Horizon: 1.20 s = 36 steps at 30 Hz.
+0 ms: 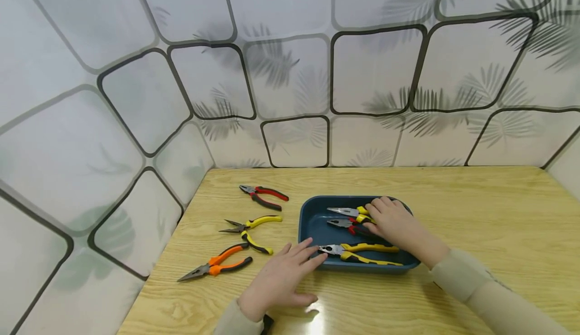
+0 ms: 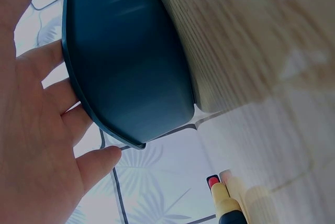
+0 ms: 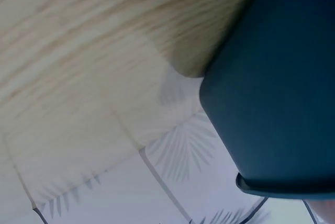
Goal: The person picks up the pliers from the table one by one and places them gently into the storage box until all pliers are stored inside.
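Note:
My right hand reaches over the right side of a dark blue tray, its fingers bent around the yellow-and-black handles of long-nose pliers. Much of those handles is hidden under the hand. Just in front lie red-and-black pliers, partly covered by the same hand. Along the tray's near side rest yellow-and-black combination pliers, jaws to the left. My left hand is spread at the near left corner, fingertips at the rim by those jaws. In the left wrist view, its fingers show behind the tray's rim.
Left of the tray, on the wooden table, lie red-and-black pliers, yellow-and-black long-nose pliers with handles spread, and orange-and-black long-nose pliers. A patterned wall covering borders the table's back and left.

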{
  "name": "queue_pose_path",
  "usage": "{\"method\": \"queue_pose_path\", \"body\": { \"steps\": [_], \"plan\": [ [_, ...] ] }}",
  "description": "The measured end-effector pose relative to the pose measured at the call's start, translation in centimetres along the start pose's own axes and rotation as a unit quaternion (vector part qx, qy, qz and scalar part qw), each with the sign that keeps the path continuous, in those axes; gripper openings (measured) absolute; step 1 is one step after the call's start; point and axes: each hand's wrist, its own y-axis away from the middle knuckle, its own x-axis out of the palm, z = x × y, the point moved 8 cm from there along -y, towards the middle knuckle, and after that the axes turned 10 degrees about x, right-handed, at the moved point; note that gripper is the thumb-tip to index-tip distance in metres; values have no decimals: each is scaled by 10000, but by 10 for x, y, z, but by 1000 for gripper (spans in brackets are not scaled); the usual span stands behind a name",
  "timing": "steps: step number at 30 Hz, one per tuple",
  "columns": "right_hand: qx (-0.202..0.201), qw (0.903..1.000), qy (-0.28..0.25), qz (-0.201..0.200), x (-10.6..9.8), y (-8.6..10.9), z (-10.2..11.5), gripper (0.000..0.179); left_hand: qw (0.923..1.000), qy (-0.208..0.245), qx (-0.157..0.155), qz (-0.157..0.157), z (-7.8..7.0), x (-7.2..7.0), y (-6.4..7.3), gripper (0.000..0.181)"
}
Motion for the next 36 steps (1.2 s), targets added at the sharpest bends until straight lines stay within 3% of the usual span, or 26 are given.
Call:
{"method": "queue_pose_path", "body": {
  "steps": [7, 36],
  "plan": [
    [-24, 9999, 48, 132, 15, -1, 0, 41, 10000, 2, 0, -33, 0, 0, 0, 73],
    [280, 9931, 63, 1137, 38, 4, -3, 37, 10000, -47, 41, -52, 0, 1, -1, 74]
  ]
}}
